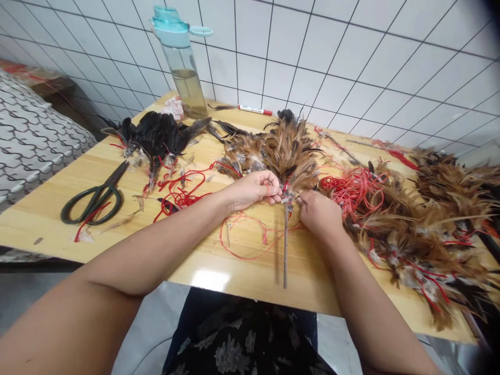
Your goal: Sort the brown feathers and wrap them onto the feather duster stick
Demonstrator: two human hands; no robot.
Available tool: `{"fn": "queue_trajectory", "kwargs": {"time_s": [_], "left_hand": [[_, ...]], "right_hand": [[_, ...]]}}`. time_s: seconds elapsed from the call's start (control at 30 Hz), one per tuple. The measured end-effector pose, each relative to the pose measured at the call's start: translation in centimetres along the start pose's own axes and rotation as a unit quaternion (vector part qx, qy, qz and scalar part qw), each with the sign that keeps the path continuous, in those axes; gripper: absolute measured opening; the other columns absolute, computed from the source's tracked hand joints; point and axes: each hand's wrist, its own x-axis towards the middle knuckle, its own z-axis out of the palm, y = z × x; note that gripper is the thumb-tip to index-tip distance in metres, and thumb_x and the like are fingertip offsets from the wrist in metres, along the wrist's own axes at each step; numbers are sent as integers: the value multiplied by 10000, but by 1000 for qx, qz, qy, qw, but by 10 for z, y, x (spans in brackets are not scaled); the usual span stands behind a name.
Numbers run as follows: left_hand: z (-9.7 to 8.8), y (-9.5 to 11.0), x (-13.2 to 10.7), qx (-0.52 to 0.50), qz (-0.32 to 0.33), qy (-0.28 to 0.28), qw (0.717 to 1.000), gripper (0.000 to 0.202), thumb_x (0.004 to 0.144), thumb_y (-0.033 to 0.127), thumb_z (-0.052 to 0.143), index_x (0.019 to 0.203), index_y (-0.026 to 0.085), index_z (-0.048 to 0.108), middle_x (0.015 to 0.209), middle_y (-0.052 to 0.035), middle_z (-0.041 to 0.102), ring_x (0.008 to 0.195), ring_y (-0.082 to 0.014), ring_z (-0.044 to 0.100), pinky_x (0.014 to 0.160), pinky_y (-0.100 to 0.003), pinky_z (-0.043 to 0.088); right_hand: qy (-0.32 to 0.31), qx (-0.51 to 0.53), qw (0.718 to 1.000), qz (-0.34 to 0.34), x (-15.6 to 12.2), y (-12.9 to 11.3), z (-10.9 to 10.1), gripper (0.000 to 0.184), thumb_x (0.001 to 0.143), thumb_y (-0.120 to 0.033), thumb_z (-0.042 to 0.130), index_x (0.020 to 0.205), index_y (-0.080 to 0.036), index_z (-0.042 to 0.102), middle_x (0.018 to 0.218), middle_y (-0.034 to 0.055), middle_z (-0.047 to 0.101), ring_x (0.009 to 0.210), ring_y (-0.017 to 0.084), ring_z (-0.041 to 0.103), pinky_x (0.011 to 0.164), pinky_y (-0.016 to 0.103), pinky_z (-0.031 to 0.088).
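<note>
A brown feather bundle (291,151) fans out from the top of a thin stick (285,250), which points toward me over the table. Red string (286,186) is wound around the join between feathers and stick. My left hand (260,188) pinches the string just left of this join, fingers closed. On the other side, my right hand (318,208) is curled shut close to the stick, its fingertips partly hidden. A thin red cord (238,258) loops across the wood below and runs up toward the right hand.
Black scissors (96,200) and dark feather bunches (156,135) lie left, near tangled red yarn (183,192). A water bottle (183,78) and marker (254,110) are along the back. More brown feather bunches (414,224) and a red string heap (351,190) cover the right.
</note>
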Motion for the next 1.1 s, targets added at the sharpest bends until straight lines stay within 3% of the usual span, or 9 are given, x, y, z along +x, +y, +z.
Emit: {"fn": "queue_trajectory", "kwargs": {"time_s": [0.13, 0.2, 0.27, 0.33, 0.5, 0.67, 0.8, 0.93, 1.1], "left_hand": [[-4, 10, -1, 73, 26, 96, 992, 254, 661, 0, 558, 871, 142, 542, 874, -30, 644, 753, -136, 688, 611, -216, 465], [-11, 14, -1, 202, 104, 183, 957, 266, 644, -4, 519, 853, 145, 588, 838, -21, 639, 770, -129, 660, 645, -221, 454], [-16, 18, 0, 310, 185, 252, 898, 248, 661, 29, 522, 845, 151, 636, 846, -23, 650, 786, -126, 623, 696, -234, 452], [-18, 21, -1, 358, 205, 269, 870, 191, 723, 118, 538, 854, 156, 671, 851, -28, 671, 764, -130, 604, 689, -241, 442], [3, 10, -3, 411, 23, 128, 902, 314, 818, 443, 586, 766, 152, 691, 639, -20, 675, 612, -136, 582, 571, -231, 383], [28, -10, 3, 367, -60, 59, 926, 282, 829, 384, 620, 673, 148, 612, 529, -1, 605, 502, -103, 531, 507, -205, 332], [33, -12, 3, 215, -59, 56, 973, 200, 803, 276, 649, 684, 142, 559, 545, 30, 552, 478, -66, 480, 486, -185, 296], [33, -9, -1, 69, -25, 62, 995, 246, 718, 314, 733, 712, 135, 563, 586, 53, 517, 506, -42, 441, 499, -175, 292], [33, -10, -1, 95, 57, 97, 989, 315, 674, 371, 756, 736, 142, 549, 673, 37, 547, 587, -63, 476, 585, -199, 379]], "right_hand": [[2, 119, 993, -7, -1, 9, -6, 308, 937, -294, 400, 822, -199, 671, 915, 76, 723, 792, 186, 619, 659, 280, 361], [-5, 171, 985, -9, 0, 12, -7, 311, 931, -299, 408, 772, -196, 654, 832, 62, 711, 735, 170, 600, 671, 272, 369], [-20, 204, 979, -6, 1, 15, -7, 305, 924, -304, 418, 748, -197, 644, 775, 49, 695, 703, 163, 587, 670, 265, 370], [-35, 215, 976, 1, 1, 16, -7, 298, 917, -311, 431, 740, -198, 643, 755, 45, 689, 701, 163, 586, 667, 262, 367], [-54, 196, 979, 10, 1, 13, -4, 305, 914, -322, 440, 767, -202, 679, 817, 64, 717, 745, 178, 598, 667, 268, 353], [-77, 184, 980, -1, 1, 2, 2, 314, 907, -308, 428, 754, -202, 681, 762, 66, 699, 684, 167, 552, 623, 269, 321], [-68, 254, 965, -16, 2, 1, 5, 313, 879, -302, 428, 631, -193, 585, 601, 20, 581, 588, 141, 473, 579, 264, 299], [-48, 393, 918, -19, 3, 11, 6, 348, 842, -438, 469, 611, -196, 563, 547, -10, 508, 562, 136, 448, 582, 267, 334], [-52, 547, 835, -11, 2, 13, 7, 346, 772, -513, 596, 797, -177, 675, 770, 31, 671, 754, 182, 579, 766, 320, 440]]}}
